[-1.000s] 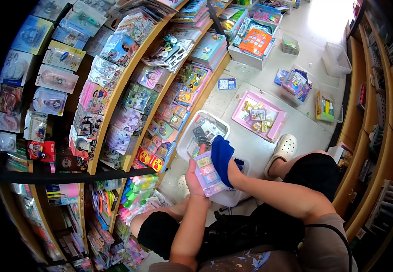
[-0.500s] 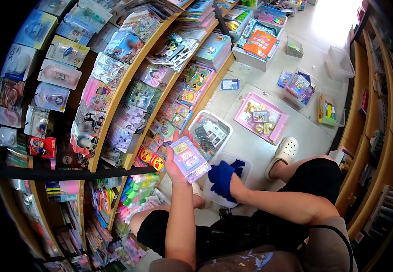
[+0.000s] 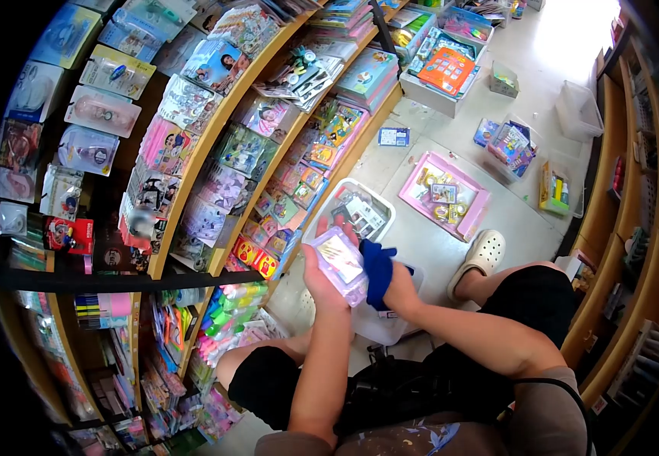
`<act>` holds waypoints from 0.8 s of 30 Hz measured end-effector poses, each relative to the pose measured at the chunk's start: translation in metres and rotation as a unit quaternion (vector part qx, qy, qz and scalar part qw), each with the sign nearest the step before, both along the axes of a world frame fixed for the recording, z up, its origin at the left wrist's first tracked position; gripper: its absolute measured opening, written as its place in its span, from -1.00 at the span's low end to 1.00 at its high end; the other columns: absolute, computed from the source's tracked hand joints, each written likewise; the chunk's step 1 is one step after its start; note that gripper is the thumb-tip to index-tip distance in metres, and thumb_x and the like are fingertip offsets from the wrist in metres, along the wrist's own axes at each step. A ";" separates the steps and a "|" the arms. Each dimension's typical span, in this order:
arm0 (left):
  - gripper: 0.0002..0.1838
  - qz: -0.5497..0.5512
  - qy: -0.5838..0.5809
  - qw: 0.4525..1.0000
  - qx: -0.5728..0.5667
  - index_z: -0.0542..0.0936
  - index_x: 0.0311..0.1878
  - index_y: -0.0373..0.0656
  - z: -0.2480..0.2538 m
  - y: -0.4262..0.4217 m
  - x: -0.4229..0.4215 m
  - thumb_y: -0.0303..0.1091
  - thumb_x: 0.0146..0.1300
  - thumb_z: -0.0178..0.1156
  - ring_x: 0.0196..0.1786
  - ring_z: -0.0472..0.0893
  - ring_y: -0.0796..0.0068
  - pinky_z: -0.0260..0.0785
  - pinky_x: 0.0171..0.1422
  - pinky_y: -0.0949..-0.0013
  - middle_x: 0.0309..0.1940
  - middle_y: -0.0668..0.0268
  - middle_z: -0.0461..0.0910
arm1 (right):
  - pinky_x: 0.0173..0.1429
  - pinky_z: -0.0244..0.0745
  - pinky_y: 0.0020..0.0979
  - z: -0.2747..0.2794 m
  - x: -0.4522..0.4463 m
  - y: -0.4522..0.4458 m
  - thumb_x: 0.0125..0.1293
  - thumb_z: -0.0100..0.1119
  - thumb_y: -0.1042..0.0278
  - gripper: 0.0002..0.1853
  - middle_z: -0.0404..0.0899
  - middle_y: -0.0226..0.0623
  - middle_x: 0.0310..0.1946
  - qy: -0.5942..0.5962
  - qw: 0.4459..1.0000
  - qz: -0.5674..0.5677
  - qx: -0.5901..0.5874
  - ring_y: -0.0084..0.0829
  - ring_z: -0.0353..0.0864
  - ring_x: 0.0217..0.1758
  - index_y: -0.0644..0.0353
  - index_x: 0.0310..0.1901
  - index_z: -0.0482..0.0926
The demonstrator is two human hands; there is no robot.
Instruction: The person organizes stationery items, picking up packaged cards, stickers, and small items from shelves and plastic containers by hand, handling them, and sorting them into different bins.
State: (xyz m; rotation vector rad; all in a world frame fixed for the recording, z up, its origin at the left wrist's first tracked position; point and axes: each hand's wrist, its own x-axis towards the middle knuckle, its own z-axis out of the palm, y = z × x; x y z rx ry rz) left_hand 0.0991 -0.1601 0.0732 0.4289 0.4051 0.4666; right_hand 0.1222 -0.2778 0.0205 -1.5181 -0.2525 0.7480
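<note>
My left hand point(image 3: 325, 283) is closed around the edge of a flat pink-and-purple packet point(image 3: 341, 260), whose face shines with glare. What the packet contains I cannot make out. In my right hand point(image 3: 401, 295) is a bunched dark blue cloth point(image 3: 377, 275), touching or very near the packet's right side; the cloth hides most of those fingers. Beneath my right hand, partly covered by it, stands a translucent plastic bin point(image 3: 390, 328). Just beyond the packet is a white basket point(image 3: 388, 216) with dark and pale packaged goods in it.
Stepped shelves point(image 3: 192, 220) full of packaged goods rise on the left; more shelves point(image 3: 611, 220) line the right. On the floor are a pink tray point(image 3: 472, 226), a blue packet point(image 3: 394, 137), a yellow-green box point(image 3: 504, 80) and a clear bin point(image 3: 579, 110).
The packet in my left hand has tilted and moved slightly right and down, its face now catching glare. My right hand has brought the blue cloth up beside it.
</note>
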 end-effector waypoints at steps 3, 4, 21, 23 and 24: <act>-0.40 -0.005 0.008 1.000 -0.009 0.19 0.32 -0.19 0.012 0.007 -0.001 0.05 0.38 -0.24 0.23 0.35 0.10 0.23 0.29 0.07 0.25 0.03 0.27 | -0.25 0.43 -0.39 0.014 0.022 0.001 0.33 -0.11 0.03 -0.64 0.58 -0.31 -0.38 0.317 0.947 -0.033 0.043 -0.48 0.54 -0.33 0.17 -0.25 0.54; -0.40 -0.015 0.011 1.000 -0.011 0.19 0.32 -0.19 0.014 0.009 -0.002 0.04 0.37 -0.23 0.23 0.35 0.10 0.23 0.29 0.06 0.25 0.02 0.27 | -0.22 0.41 -0.39 0.010 0.024 0.004 0.34 -0.14 -0.05 -0.60 0.56 -0.32 -0.35 0.385 0.918 -0.051 0.082 -0.54 0.53 -0.28 0.11 -0.21 0.53; -0.31 -0.037 0.295 0.578 0.760 -0.01 0.36 -0.38 -0.055 -0.033 -0.019 -0.14 0.29 -0.12 0.40 -0.03 -0.18 -0.29 0.44 -0.04 0.35 -0.15 0.00 | 0.23 0.25 -0.35 0.012 0.034 0.003 0.28 -0.09 -0.22 -0.43 0.37 -0.43 0.14 0.500 0.841 0.084 0.189 -0.49 0.37 0.15 -0.06 0.21 0.35; -0.31 -0.042 0.280 0.585 0.760 -0.01 0.36 -0.40 -0.059 -0.022 -0.020 -0.13 0.30 -0.14 0.39 -0.02 -0.19 -0.27 0.44 -0.03 0.35 -0.16 0.00 | 0.21 0.27 -0.36 0.003 0.033 0.004 0.28 -0.07 -0.13 -0.43 0.32 -0.43 0.17 0.486 0.852 0.119 0.153 -0.49 0.36 0.14 -0.05 0.25 0.28; -0.31 -0.045 0.272 0.588 0.761 -0.01 0.35 -0.41 -0.063 -0.018 -0.021 -0.13 0.30 -0.15 0.39 -0.02 -0.19 -0.26 0.44 -0.02 0.34 -0.16 0.00 | 0.20 0.28 -0.36 0.006 0.033 0.003 0.28 -0.06 -0.12 -0.43 0.32 -0.42 0.17 0.483 0.857 0.121 0.128 -0.50 0.35 0.14 -0.04 0.25 0.27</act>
